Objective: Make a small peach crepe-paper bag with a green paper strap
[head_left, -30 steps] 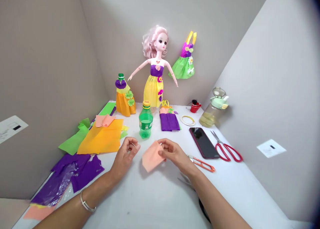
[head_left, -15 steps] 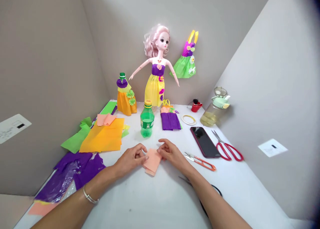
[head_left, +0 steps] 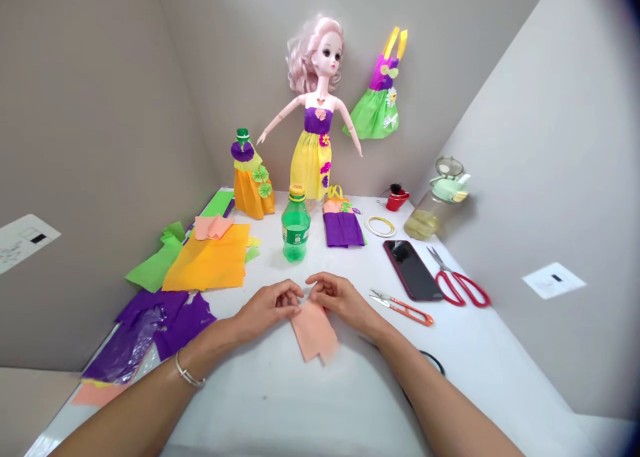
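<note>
A peach fabric piece [head_left: 315, 334], thin and papery looking, hangs just above the table between my hands, its lower right corner smeared by motion. Its upper left corner is pinched by my left hand [head_left: 274, 304], palm turned inward. My right hand [head_left: 340, 300] pinches the top edge on the other side, with its index finger curled above. Beyond the hands stands a green plastic bottle [head_left: 295, 234] with a yellow cap. Thread snips [head_left: 403, 307] with orange handles lie to the right of my right hand.
Orange [head_left: 207, 264], green and purple sheets [head_left: 185, 330] lie at left. A phone [head_left: 413, 270], red-handled scissors [head_left: 463, 287] and a jug [head_left: 425, 217] are on the right. Black-handled scissors [head_left: 434, 360] are partly under my right forearm. A dressed doll [head_left: 313, 157] stands behind.
The peach piece has swung so its lower end points down and right, and more of it shows. Both hands have drawn closer together at its top edge. The view has tilted slightly down.
</note>
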Demonstrator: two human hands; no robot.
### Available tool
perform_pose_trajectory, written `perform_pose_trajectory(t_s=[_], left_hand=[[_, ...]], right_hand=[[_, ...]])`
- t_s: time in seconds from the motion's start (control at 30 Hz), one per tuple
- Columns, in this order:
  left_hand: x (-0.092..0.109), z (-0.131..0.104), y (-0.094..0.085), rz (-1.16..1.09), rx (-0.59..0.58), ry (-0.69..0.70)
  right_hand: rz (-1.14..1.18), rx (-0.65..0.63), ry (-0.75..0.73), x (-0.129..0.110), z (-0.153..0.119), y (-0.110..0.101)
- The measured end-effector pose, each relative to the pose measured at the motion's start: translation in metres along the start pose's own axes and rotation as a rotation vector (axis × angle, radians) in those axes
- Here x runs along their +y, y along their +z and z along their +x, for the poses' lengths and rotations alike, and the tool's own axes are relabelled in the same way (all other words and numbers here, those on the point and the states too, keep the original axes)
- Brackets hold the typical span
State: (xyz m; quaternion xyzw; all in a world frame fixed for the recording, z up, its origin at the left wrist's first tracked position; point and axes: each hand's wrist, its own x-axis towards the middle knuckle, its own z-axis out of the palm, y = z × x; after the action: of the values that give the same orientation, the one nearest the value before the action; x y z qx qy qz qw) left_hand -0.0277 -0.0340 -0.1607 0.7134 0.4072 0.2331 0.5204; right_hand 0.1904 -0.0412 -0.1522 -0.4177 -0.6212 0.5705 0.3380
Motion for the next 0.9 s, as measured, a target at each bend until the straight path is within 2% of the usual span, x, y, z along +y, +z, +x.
perform_pose_trajectory(t_s=[0.17,0.3,0.5,0.63,0.9], left_hand=[[0.005,0.000,-0.008,-0.002,-0.005,0.017],[0.005,0.000,-0.014,-0.048,-0.037,0.013],[0.008,0.000,-0.021,-0.148,-0.121,-0.015],[0.010,0.000,-0.027,-0.177,-0.122,-0.015],[0.011,0.001,-0.027,-0.166,-0.174,-0.050]], right_hand=[[-0.115,0.082,-0.017,0.000,0.000,-0.007],[-0.184,0.098,-0.047,-0.005,-0.002,-0.008],[-0.379,-0.069,-0.083,-0.009,-0.009,-0.004],[-0.558,-0.077,-0.087,-0.004,-0.010,-0.002],[-0.508,-0.030,-0.066,-0.004,-0.008,-0.007]])
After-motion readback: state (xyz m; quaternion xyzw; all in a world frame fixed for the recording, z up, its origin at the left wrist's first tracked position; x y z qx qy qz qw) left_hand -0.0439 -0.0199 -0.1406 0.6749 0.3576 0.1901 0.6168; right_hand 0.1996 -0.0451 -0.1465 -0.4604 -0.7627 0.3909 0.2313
